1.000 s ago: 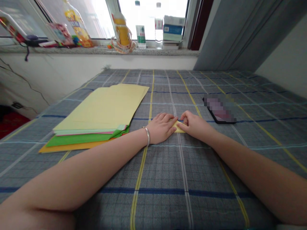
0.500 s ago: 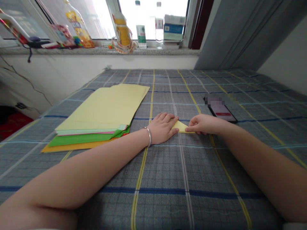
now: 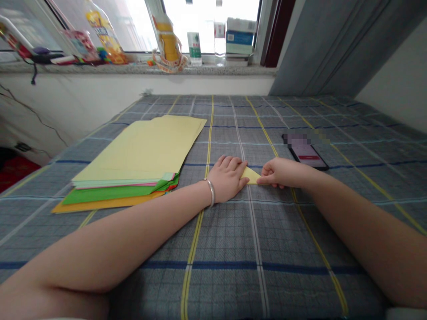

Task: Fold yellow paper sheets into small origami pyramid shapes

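In the middle of the plaid cloth (image 3: 220, 235), a small piece of yellow paper (image 3: 251, 176), folded to a point at its right end, lies between the two hands. The left hand (image 3: 227, 178) rests palm down over the paper's left part, fingers extended and slightly spread, grasping nothing; a silver bracelet (image 3: 211, 192) circles that wrist. The right hand (image 3: 277, 172) is curled, with the paper's right tip pinched at the thumb. As the left hand covers part of the paper, its full outline can't be made out.

To the left lies a stack of coloured sheets (image 3: 147, 149), pale yellow on top, with green and orange edges jutting out at the near side. A dark-edged phone (image 3: 312, 155) lies beyond the right forearm, its screen partly blurred. Past the far edge of the cloth, a stone windowsill (image 3: 216, 71) carries a yellow-labelled bottle (image 3: 105, 33), a white-and-green tube (image 3: 194, 49) and some stacked boxes (image 3: 239, 42). A grey curtain (image 3: 320, 44) hangs at the right.
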A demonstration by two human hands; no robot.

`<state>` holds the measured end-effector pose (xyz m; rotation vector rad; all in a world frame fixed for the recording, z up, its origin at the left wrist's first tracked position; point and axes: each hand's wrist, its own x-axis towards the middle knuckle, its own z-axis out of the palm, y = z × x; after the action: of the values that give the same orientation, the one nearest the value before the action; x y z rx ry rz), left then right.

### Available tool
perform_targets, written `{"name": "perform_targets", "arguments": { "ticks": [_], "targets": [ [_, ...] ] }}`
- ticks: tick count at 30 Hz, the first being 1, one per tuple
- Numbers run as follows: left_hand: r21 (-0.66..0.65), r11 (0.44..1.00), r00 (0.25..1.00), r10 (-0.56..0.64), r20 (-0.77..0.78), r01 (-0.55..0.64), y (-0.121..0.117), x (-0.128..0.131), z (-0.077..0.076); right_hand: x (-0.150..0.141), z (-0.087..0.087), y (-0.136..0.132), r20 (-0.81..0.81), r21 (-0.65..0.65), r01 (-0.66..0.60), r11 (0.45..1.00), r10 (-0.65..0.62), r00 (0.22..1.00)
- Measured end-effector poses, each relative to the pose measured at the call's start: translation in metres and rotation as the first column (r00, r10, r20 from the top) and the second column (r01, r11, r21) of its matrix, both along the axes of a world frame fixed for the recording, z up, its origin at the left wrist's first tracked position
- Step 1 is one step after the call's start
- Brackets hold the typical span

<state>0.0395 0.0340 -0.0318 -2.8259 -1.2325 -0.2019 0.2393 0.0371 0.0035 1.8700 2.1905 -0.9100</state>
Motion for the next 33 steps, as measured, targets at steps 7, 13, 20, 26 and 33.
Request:
{"name": "perform_targets", "arguments": {
  "ticks": [7, 13, 20, 26, 33],
  "targets": [
    [0.004, 1.000, 1.000, -0.006, -0.008, 0.006, 0.000, 0.000, 0.000, -0.001, 0.004, -0.005, 0.080, 0.042, -0.042, 0.998, 0.039, 0.996],
    [-0.013, 1.000, 1.000, -0.025, -0.014, 0.025, 0.004, -0.002, 0.001, 0.002, 0.006, -0.002, 0.122, 0.041, -0.053, 0.998, 0.048, 0.991],
    [-0.036, 0.999, 1.000, -0.015, -0.005, 0.015, 0.004, -0.002, 0.002, 0.011, 0.010, -0.006, 0.199, 0.062, -0.075, 0.995, 0.062, 0.978],
    [-0.016, 0.999, 0.999, -0.033, 0.012, 0.033, 0.005, -0.004, -0.001, 0.026, 0.009, -0.007, 0.057, 0.226, -0.052, 0.973, 0.040, 0.998],
    [-0.026, 0.999, 0.999, -0.042, 0.034, 0.043, 0.007, -0.006, -0.002, -0.008, -0.010, -0.017, -0.168, 0.407, -0.119, 0.906, 0.202, 0.965]
  ]
}}
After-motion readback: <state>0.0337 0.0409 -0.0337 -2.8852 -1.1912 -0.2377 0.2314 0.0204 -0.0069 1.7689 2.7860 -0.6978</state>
